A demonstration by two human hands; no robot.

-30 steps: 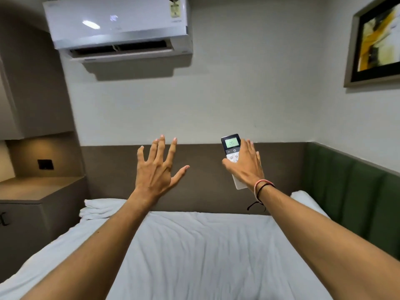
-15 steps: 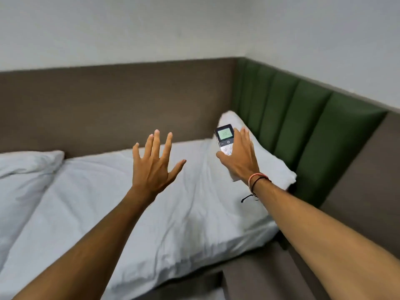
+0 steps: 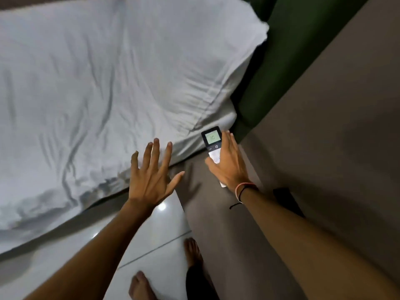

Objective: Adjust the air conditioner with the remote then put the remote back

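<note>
A person's right hand [image 3: 229, 164] grips the air-conditioner remote [image 3: 213, 146], thumb on the white lower keypad and fingers wrapped round the back, while the left hand [image 3: 151, 176] hangs empty beside it at about nine o'clock, palm down and fingers spread. The remote sits wholly within the right hand, so that hand, not the left, is the one placed to set it down. Its long axis runs from roughly five o'clock at the wrist end to eleven o'clock at the display end, with the dark head and lit green screen pointing up and away toward the bed [image 3: 86, 94]; the readout appears to show 20, though the digits are small. The device is held in the air over a grey-brown ledge [image 3: 216, 213] at the corner of the mattress, just short of the white pillow [image 3: 194, 61] and the green padded panel [image 3: 270, 83] at twelve to one o'clock. A dark object [image 3: 285, 198] lies on the ledge at four o'clock from the wrist; what it is cannot be made out. Bare feet [image 3: 140, 286] stand on the glossy floor [image 3: 151, 230] below, and the remote appears ready to go back
</note>
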